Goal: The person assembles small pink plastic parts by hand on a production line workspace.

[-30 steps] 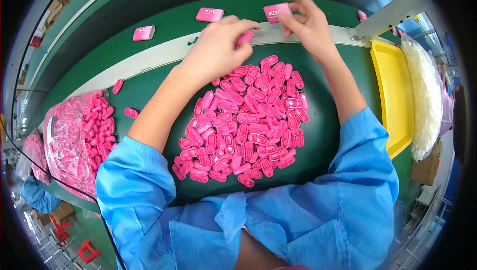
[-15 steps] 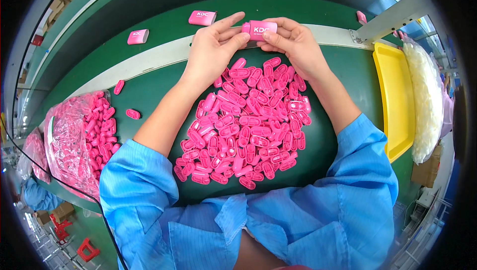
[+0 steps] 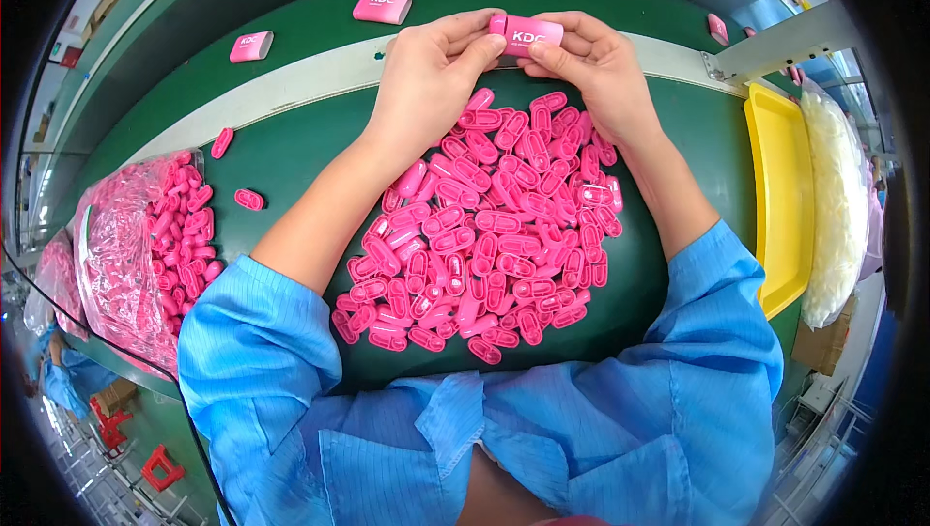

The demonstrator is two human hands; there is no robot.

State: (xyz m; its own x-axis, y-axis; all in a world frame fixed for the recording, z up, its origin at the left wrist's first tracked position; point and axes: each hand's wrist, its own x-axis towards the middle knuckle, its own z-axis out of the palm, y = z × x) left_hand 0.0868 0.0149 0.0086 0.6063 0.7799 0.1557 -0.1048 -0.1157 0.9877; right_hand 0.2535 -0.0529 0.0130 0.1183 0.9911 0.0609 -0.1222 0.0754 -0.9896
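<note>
My right hand [image 3: 612, 73] grips a small flat pink-to-white housing [image 3: 538, 28] with white print, thumb on its front. At the housing's left end my left hand [image 3: 418, 82] pinches a pink oval cap [image 3: 498, 22] between thumb and fingers. The cap touches the housing; how far it sits in cannot be made out. Below my hands a broad heap of pink oval caps [image 3: 499, 222] covers the middle of the green table, many with the hollow side up. Two similar pink housings, one upper left [image 3: 252, 46] and one nearer the middle [image 3: 383, 8], lie beyond the pale rail.
A clear bag [image 3: 121, 255] spills more pink caps at the left, with two loose caps beside it. The pale rail [image 3: 281, 105] curves across the table. To the right stand a yellow tray [image 3: 783, 187], a bag of whitish pieces [image 3: 835, 216] and a metal post [image 3: 775, 46].
Both hands, with the housing and cap, appear slightly higher and further right in the view. The view itself has shifted a little. My hold looks much the same.
</note>
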